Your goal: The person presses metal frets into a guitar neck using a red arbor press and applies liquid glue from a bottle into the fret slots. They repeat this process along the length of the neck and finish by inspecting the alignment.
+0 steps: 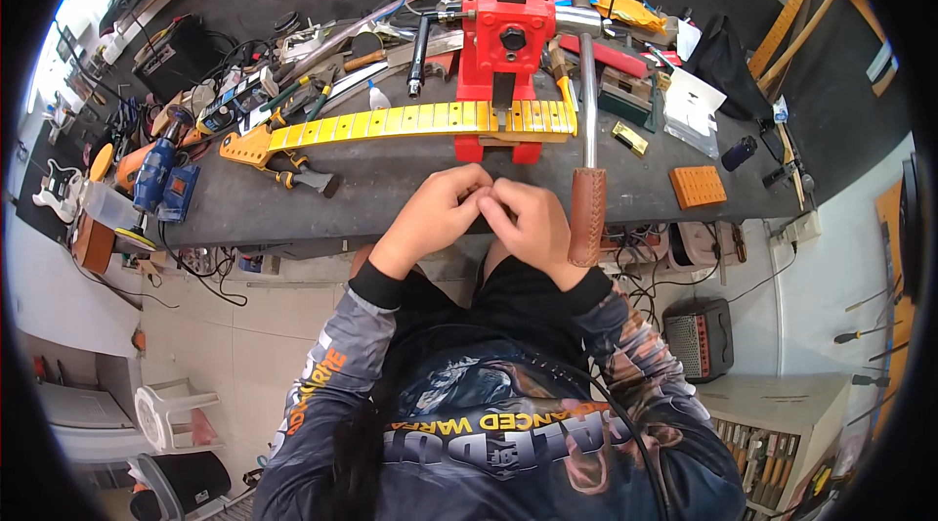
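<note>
My left hand (445, 213) and my right hand (523, 223) meet at the fingertips just in front of a red arbor press (508, 42). Both have fingers curled and pinched together; whatever they may hold is too small or hidden to make out. A yellow guitar neck (371, 125) with dark fret dots lies across the press base (471, 150), under its black ram, its headstock to the left. The press's metal lever hangs down at right, ending in a brown leather-wrapped handle (586, 213), beside my right hand.
Around them on the dark bench (371, 208) are a blue drill (156, 169), a black-and-yellow tool (298, 174), an orange block (696, 187), a small gold box (630, 138) and many scattered tools. An amplifier (696, 340) stands on the floor at right, a white chair (166, 413) at lower left.
</note>
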A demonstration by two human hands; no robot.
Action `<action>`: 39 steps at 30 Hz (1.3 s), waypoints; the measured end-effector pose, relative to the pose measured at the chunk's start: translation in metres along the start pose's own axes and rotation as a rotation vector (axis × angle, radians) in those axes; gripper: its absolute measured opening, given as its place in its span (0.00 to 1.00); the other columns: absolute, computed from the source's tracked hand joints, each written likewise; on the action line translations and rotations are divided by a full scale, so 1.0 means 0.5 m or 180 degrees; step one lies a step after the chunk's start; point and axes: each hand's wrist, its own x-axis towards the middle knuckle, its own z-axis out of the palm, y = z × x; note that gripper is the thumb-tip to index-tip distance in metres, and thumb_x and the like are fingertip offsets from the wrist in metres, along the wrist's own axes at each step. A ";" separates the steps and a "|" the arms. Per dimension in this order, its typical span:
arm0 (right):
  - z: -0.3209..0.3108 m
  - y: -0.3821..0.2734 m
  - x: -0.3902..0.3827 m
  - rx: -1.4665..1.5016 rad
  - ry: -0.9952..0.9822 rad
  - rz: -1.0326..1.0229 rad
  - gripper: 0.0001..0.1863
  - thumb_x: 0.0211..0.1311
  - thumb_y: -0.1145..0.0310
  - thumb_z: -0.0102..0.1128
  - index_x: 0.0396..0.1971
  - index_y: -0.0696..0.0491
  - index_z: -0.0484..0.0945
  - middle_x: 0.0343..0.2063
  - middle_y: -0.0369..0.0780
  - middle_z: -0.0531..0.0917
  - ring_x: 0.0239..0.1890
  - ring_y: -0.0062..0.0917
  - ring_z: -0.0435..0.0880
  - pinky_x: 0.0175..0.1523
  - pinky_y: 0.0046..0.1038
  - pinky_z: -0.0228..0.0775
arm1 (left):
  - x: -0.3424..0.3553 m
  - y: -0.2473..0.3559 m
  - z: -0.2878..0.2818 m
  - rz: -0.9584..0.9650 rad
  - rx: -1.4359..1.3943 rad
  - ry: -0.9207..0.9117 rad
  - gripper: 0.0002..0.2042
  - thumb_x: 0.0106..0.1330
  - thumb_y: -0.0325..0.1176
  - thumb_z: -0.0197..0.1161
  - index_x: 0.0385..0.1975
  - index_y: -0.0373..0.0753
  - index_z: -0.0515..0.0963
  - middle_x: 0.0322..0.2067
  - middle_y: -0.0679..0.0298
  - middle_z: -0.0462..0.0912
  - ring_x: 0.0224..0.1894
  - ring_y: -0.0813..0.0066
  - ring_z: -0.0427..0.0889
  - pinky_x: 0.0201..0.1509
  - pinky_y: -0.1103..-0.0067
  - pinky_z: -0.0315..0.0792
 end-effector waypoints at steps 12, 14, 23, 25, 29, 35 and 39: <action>0.009 0.073 0.049 0.0867 -0.0795 0.0711 0.20 0.82 0.59 0.63 0.32 0.61 0.81 0.24 0.52 0.81 0.26 0.46 0.80 0.36 0.43 0.70 | 0.009 -0.037 -0.007 -0.0146 -0.0810 -0.0253 0.10 0.77 0.29 0.65 0.32 0.32 0.79 0.28 0.72 0.78 0.33 0.87 0.71 0.35 0.79 0.67; 0.010 0.060 0.054 0.0824 -0.0867 0.0690 0.21 0.82 0.58 0.62 0.32 0.60 0.82 0.26 0.53 0.82 0.28 0.51 0.82 0.37 0.45 0.71 | 0.007 -0.039 -0.011 -0.0183 -0.0758 -0.0271 0.10 0.77 0.30 0.65 0.33 0.31 0.81 0.28 0.69 0.83 0.32 0.86 0.75 0.35 0.78 0.70; 0.010 0.076 0.041 0.0922 -0.0681 0.0666 0.18 0.81 0.59 0.64 0.34 0.59 0.79 0.28 0.52 0.82 0.32 0.53 0.83 0.38 0.46 0.71 | 0.004 -0.030 -0.001 -0.0091 -0.0631 -0.0130 0.12 0.76 0.29 0.68 0.30 0.35 0.75 0.27 0.74 0.69 0.32 0.88 0.65 0.33 0.78 0.61; 0.008 0.074 0.037 0.0643 -0.0699 0.0385 0.17 0.84 0.63 0.63 0.33 0.60 0.79 0.25 0.42 0.82 0.28 0.25 0.84 0.36 0.33 0.73 | -0.004 -0.030 -0.003 -0.0145 -0.0389 -0.0056 0.12 0.75 0.29 0.69 0.30 0.35 0.75 0.27 0.74 0.68 0.32 0.88 0.65 0.33 0.78 0.61; 0.005 0.077 0.037 0.0789 -0.0742 0.0522 0.18 0.81 0.60 0.65 0.33 0.60 0.78 0.25 0.50 0.79 0.26 0.42 0.79 0.36 0.40 0.68 | 0.001 -0.031 -0.003 -0.0146 -0.0347 -0.0096 0.13 0.75 0.30 0.70 0.30 0.35 0.74 0.27 0.74 0.68 0.32 0.88 0.64 0.34 0.78 0.61; 0.014 0.068 0.028 0.1163 -0.0620 0.0789 0.18 0.80 0.61 0.66 0.34 0.60 0.80 0.23 0.45 0.77 0.25 0.28 0.72 0.33 0.37 0.65 | -0.001 -0.030 0.000 -0.0173 -0.0950 -0.0281 0.12 0.74 0.30 0.70 0.31 0.35 0.75 0.28 0.74 0.69 0.33 0.88 0.65 0.34 0.78 0.62; 0.020 0.065 0.024 0.0856 -0.0382 0.0612 0.18 0.77 0.61 0.67 0.31 0.60 0.79 0.22 0.46 0.75 0.24 0.29 0.71 0.33 0.37 0.64 | -0.002 -0.037 0.003 -0.0036 -0.0593 -0.0255 0.11 0.74 0.30 0.69 0.31 0.34 0.76 0.28 0.74 0.69 0.33 0.87 0.65 0.34 0.78 0.63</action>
